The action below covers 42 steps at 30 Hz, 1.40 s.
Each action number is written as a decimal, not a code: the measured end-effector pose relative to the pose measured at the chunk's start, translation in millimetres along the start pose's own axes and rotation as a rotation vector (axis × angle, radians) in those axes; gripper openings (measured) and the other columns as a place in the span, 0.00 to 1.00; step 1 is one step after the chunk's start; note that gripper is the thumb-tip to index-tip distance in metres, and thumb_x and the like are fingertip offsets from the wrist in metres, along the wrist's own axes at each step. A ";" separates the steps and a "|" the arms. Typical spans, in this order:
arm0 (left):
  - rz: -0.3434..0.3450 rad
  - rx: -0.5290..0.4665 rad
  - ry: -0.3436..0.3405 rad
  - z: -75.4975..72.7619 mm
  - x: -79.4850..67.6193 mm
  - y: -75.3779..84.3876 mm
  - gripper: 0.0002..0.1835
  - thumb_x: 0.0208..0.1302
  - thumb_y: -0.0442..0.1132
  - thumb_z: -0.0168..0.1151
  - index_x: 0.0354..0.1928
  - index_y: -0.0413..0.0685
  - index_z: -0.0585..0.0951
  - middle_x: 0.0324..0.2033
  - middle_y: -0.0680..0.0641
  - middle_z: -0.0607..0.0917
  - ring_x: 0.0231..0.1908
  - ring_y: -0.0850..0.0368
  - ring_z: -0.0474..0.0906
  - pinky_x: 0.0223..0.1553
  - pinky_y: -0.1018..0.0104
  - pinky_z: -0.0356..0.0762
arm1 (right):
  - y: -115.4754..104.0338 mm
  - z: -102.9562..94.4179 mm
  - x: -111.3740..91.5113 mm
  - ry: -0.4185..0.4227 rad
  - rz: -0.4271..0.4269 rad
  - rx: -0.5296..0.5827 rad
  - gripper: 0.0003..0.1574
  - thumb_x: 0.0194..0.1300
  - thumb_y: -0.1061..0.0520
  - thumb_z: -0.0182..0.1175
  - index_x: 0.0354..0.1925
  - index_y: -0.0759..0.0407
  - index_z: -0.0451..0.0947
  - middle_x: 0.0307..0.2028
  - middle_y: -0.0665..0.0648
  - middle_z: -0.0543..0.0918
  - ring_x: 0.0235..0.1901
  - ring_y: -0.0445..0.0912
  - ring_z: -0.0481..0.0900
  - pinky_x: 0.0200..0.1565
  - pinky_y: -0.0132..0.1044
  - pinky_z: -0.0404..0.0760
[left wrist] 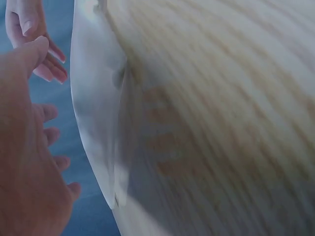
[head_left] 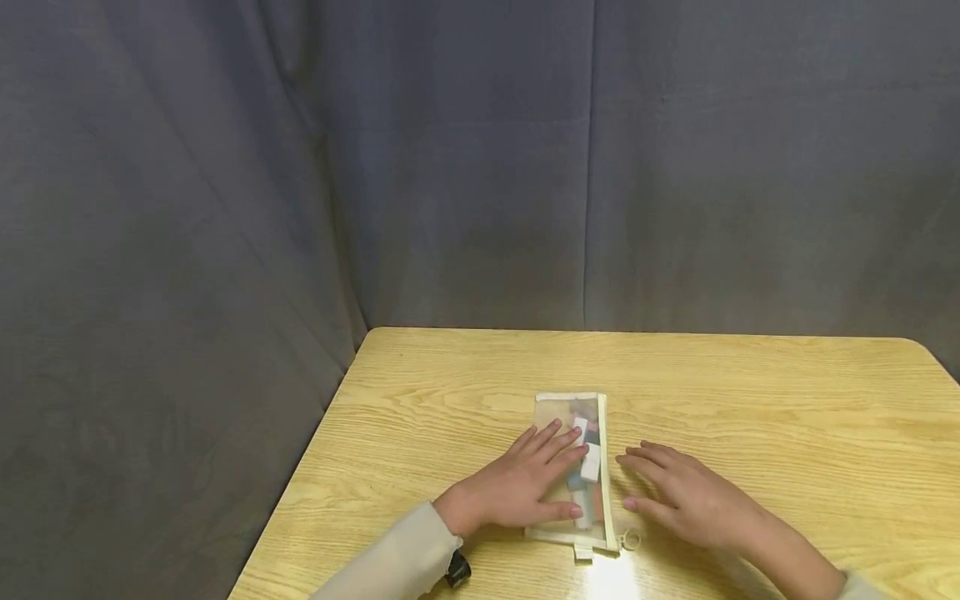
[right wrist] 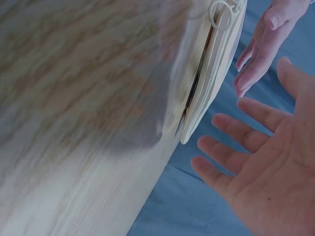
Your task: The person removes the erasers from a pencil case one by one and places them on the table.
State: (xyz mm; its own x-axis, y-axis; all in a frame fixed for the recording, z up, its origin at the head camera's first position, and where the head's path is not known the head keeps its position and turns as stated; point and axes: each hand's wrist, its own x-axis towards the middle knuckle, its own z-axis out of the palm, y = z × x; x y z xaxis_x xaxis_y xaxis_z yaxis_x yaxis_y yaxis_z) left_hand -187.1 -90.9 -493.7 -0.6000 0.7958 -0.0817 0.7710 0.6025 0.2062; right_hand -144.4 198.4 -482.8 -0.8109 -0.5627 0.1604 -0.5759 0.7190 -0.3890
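Observation:
A pale, see-through zip pouch (head_left: 551, 410) lies flat on the wooden table. Inside it show small white blocks (head_left: 590, 463) and some blue and dark pieces, too blurred to name. Above the pouch my left hand (head_left: 521, 479) is spread, fingers straight; the left wrist view shows a gap between that hand (left wrist: 29, 162) and the pouch (left wrist: 96, 98). To the right of the zip edge hovers my right hand (head_left: 686, 492), palm down and fingers loosely extended, holding nothing. At the pouch's near right corner hangs a ring-shaped zip pull (right wrist: 211, 14).
The light wood table (head_left: 750, 375) has rounded far corners. Behind it and to the left hang grey-blue curtains (head_left: 465, 167). A black strap-like piece (head_left: 458, 570) shows under the left sleeve (head_left: 397, 558).

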 end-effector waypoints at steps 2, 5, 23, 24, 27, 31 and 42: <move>0.001 0.005 -0.016 0.6 0.4 2.6 0.44 0.72 0.73 0.34 0.82 0.60 0.43 0.81 0.51 0.40 0.80 0.47 0.31 0.77 0.46 0.37 | -0.9 0.1 -0.9 -0.020 -0.007 0.012 0.34 0.73 0.37 0.56 0.66 0.57 0.75 0.64 0.66 0.76 0.62 0.65 0.74 0.59 0.65 0.74; -0.003 0.017 -0.036 1.2 1.1 5.8 0.45 0.72 0.73 0.35 0.82 0.59 0.43 0.81 0.51 0.39 0.80 0.48 0.30 0.77 0.47 0.36 | -2.5 -0.4 -0.9 -0.046 -0.020 0.025 0.35 0.74 0.36 0.54 0.64 0.58 0.76 0.63 0.64 0.77 0.61 0.63 0.76 0.58 0.63 0.75; -0.013 0.076 -0.074 14.5 8.4 12.9 0.49 0.70 0.75 0.36 0.82 0.55 0.40 0.81 0.51 0.40 0.80 0.50 0.34 0.77 0.49 0.43 | -9.8 17.2 -4.1 -0.116 -0.255 0.019 0.10 0.67 0.47 0.66 0.43 0.50 0.84 0.39 0.40 0.78 0.35 0.30 0.67 0.40 0.33 0.82; -0.015 0.074 -0.068 15.2 8.6 13.2 0.49 0.70 0.75 0.36 0.82 0.55 0.40 0.81 0.51 0.41 0.80 0.50 0.34 0.77 0.50 0.43 | -9.9 18.5 -4.2 -0.120 -0.260 0.020 0.09 0.67 0.48 0.67 0.42 0.49 0.84 0.38 0.40 0.77 0.35 0.29 0.67 0.40 0.33 0.82; -0.020 0.064 -0.050 16.7 9.1 14.1 0.49 0.70 0.75 0.36 0.82 0.54 0.42 0.81 0.51 0.42 0.80 0.49 0.36 0.77 0.53 0.43 | -10.6 21.0 -3.8 -0.138 -0.255 0.027 0.07 0.65 0.50 0.68 0.41 0.49 0.84 0.37 0.38 0.76 0.35 0.29 0.67 0.42 0.35 0.83; -0.027 0.063 -0.042 17.4 10.1 16.4 0.50 0.70 0.75 0.35 0.81 0.52 0.43 0.81 0.49 0.43 0.80 0.47 0.36 0.77 0.54 0.44 | -10.8 23.5 -2.2 -0.156 -0.259 0.054 0.06 0.64 0.53 0.69 0.39 0.50 0.83 0.36 0.38 0.77 0.34 0.29 0.67 0.37 0.29 0.79; -0.059 0.079 -0.067 20.2 9.6 21.0 0.52 0.68 0.77 0.34 0.81 0.53 0.39 0.81 0.49 0.37 0.80 0.47 0.34 0.76 0.50 0.46 | -11.5 29.0 0.4 -0.134 -0.288 0.025 0.08 0.63 0.58 0.68 0.31 0.47 0.79 0.28 0.34 0.72 0.28 0.28 0.65 0.31 0.26 0.74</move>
State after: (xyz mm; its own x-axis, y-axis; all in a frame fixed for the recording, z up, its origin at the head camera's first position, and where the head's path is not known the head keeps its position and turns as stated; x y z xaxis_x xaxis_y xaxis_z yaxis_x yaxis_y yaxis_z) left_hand -172.4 -69.4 -509.8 -0.6311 0.7597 -0.1569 0.7509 0.6490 0.1223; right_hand -135.1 178.1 -504.6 -0.5934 -0.7914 0.1469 -0.7755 0.5134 -0.3674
